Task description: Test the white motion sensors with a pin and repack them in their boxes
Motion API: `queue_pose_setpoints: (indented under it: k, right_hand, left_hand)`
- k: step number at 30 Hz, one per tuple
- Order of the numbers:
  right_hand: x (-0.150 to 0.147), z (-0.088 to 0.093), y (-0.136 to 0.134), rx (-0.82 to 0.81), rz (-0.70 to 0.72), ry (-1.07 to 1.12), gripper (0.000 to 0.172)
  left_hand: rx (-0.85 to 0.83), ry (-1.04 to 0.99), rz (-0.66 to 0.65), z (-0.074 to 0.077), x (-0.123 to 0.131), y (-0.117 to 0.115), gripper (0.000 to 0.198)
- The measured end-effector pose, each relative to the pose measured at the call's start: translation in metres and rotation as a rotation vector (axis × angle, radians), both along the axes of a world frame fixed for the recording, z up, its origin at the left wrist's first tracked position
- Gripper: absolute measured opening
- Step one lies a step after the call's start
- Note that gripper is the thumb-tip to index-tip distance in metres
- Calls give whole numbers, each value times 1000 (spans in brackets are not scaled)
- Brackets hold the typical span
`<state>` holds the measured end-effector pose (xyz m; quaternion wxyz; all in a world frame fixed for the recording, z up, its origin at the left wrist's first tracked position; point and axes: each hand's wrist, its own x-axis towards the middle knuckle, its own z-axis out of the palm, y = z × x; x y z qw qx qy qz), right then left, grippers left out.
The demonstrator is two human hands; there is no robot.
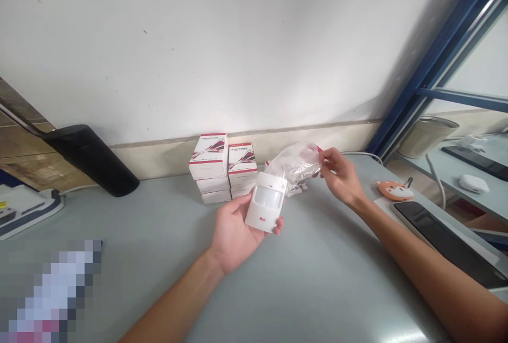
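My left hand (236, 234) is closed around a white motion sensor (265, 203), a rounded plastic case with a pale curved window and a small red mark. Its front faces up toward me, above the grey table (317, 290). My right hand (337, 176) pinches the end of a clear plastic bag (297, 160), which spreads just behind the sensor's top. Small white pieces (296, 189) show under the bag, too covered to name. White-and-red boxes stand stacked behind my left hand, a left stack (209, 158) and a right stack (243, 163).
A black cylinder (93, 160) leans at the back left near a white device (29, 210). At right lie an orange animal-faced case (395, 190) and a long dark-topped device (444, 242). Beyond a blue frame (424, 68) sits a beige pot (426, 136). A wall (238, 52) closes the back.
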<state>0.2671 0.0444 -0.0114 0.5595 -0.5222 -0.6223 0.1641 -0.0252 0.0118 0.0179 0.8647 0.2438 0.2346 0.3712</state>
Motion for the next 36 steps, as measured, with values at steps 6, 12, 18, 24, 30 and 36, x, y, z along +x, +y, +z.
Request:
queue_pose_setpoints:
  k: [6,12,18,24,30,36]
  right_hand:
    - [1,1,0,-66,-38,-140,10]
    - [2,-2,3,-12,-98,-374,20]
    - [-12,13,-5,225,-213,-324,24]
    - [-57,25,-34,256,141,-498,27]
    - [-79,16,-44,268,208,-545,42]
    - [-83,13,-47,252,306,-544,41]
  left_hand:
    - [57,27,4,3,-1,1,37]
    - [90,36,25,0,-2,3,37]
    - [169,99,40,-2,-2,2,44]
    - [218,206,122,-2,2,-2,49]
    - [258,241,141,-9,4,-1,39]
    - [295,242,171,-15,7,-3,25]
